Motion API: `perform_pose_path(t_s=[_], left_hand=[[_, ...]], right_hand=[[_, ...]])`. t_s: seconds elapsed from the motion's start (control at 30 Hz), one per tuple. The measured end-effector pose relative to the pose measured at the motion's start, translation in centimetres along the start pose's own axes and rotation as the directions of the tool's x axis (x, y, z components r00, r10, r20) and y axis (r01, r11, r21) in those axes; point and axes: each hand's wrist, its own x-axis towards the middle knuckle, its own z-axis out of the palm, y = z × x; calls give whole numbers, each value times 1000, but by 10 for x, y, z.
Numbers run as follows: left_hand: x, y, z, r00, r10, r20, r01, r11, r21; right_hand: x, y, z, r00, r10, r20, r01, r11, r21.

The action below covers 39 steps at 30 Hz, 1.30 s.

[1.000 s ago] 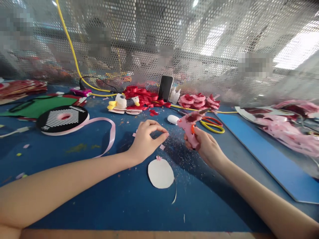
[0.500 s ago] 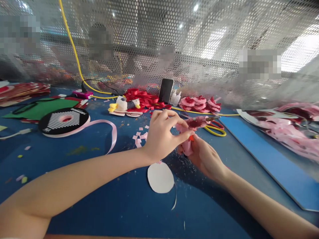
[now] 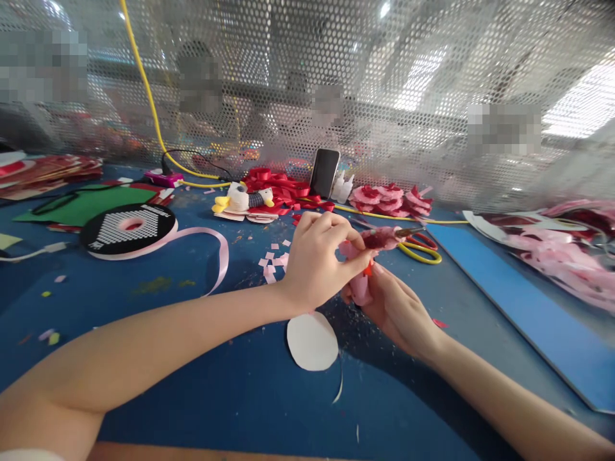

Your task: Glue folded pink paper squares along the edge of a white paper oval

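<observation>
My right hand [image 3: 391, 307] is wrapped round the grip of a pink glue gun [image 3: 372, 246], whose nozzle points right, above the blue table [image 3: 192, 378]. My left hand [image 3: 319, 259] is closed in a pinch right against the back of the gun's body; what its fingertips hold is too small to make out. Below both hands a white paper disc [image 3: 312, 340] lies flat on the table. Small pink ribbon squares [image 3: 271, 264] are scattered just left of my left hand.
A black ribbon spool [image 3: 127, 229] with a loose pink ribbon [image 3: 216, 246] lies at the left. Yellow-handled scissors [image 3: 420, 248], red ribbon [image 3: 278, 182], a phone [image 3: 324, 173] and pink fabric flowers [image 3: 387, 198] sit behind. A blue board [image 3: 519, 307] lies at the right. A perforated metal screen [image 3: 336, 77] closes the back.
My left hand rose from the table and moved right to pinch at the glue gun. The right hand kept hold of the gun, drawing it slightly closer.
</observation>
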Motion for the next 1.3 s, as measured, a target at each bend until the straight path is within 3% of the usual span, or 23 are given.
perform_pose_path(t_s=[1.3], left_hand=[[5,-7,-5,998,61,20,-61,998,-25]], right_hand=[[-2,-1,-3,998,20,-62,-23,998,-51]])
